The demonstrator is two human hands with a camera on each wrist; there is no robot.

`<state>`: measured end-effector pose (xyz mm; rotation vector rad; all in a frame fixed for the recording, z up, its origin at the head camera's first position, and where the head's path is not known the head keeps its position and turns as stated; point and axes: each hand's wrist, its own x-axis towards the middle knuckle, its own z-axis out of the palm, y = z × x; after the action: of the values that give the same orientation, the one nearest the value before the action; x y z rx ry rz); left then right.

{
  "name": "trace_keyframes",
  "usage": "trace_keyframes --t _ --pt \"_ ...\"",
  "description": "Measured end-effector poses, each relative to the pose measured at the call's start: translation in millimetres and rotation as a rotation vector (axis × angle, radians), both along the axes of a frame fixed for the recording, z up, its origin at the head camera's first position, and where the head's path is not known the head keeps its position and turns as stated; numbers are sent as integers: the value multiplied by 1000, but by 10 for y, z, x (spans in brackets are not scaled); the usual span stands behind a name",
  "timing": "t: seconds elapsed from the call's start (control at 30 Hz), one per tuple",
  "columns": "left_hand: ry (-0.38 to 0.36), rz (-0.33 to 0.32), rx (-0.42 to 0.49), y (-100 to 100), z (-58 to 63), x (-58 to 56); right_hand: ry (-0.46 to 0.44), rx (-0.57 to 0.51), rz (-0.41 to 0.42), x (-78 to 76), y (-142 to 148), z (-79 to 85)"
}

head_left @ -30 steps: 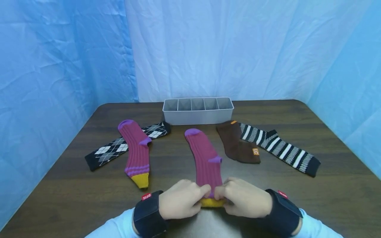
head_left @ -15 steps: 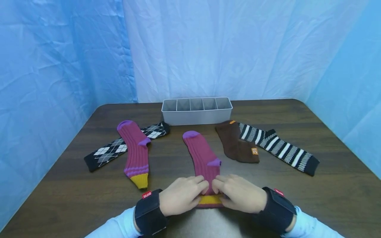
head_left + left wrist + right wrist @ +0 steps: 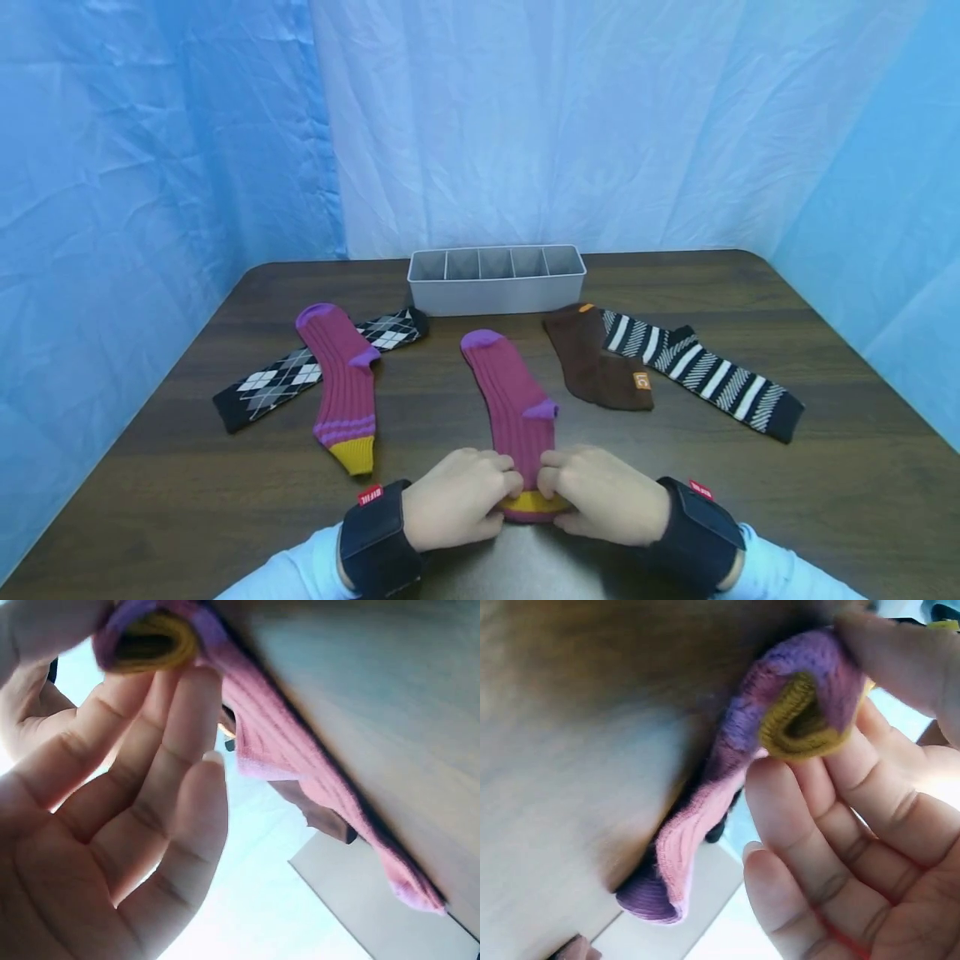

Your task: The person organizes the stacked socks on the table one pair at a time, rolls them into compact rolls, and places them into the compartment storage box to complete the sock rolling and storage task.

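Pinched middle sock (image 3: 513, 396) by cuff (image 3: 531, 502) with left hand (image 3: 456, 502) and right hand (image 3: 609, 497); seemingly at rolling step; likely needed even turns toward toe (image 3: 482, 338).

A dark wood-grain table (image 3: 435, 400) bears a gray five-compartment organizer (image 3: 497, 297), part-rolled magenta sock (image 3: 510, 387), flat magenta sock (image 3: 347, 383), argyle sock (image 3: 273, 385), brown sock (image 3: 581, 362) and black-and-white striped sock (image 3: 701, 373).
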<state>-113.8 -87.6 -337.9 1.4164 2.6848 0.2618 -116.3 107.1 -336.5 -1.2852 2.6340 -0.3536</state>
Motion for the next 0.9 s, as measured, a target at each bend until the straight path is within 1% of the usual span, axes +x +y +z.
trace_keyframes --t 0.07,0.2,0.23,0.3,0.37,0.47,0.57,0.63,0.73,0.9 --pt "-27 -1 14 -2 -3 10 -27 -17 9 11 4 2" --pt "-108 -9 37 -17 13 35 -75 -51 65 30 27 10" --pt "-124 -9 43 -21 18 39 -74 -55 80 31 31 11" --pt "-132 -8 53 -25 26 41 -53 -55 94 34 38 6" --pt "-102 -10 69 -26 25 38 -23 -49 88 33 42 -4" --pt "-54 15 75 -20 15 32 23 -44 65 23 41 -25" --pt "6 39 88 -16 -3 30 68 -80 41 12 34 -48" --pt "39 40 97 -15 -15 32 93 -99 30 10 27 -54" --pt "52 27 99 -11 -16 35 89 -99 24 13 20 -47" --pt "34 36 46 4 4 41 50 -73 18 26 16 -26"
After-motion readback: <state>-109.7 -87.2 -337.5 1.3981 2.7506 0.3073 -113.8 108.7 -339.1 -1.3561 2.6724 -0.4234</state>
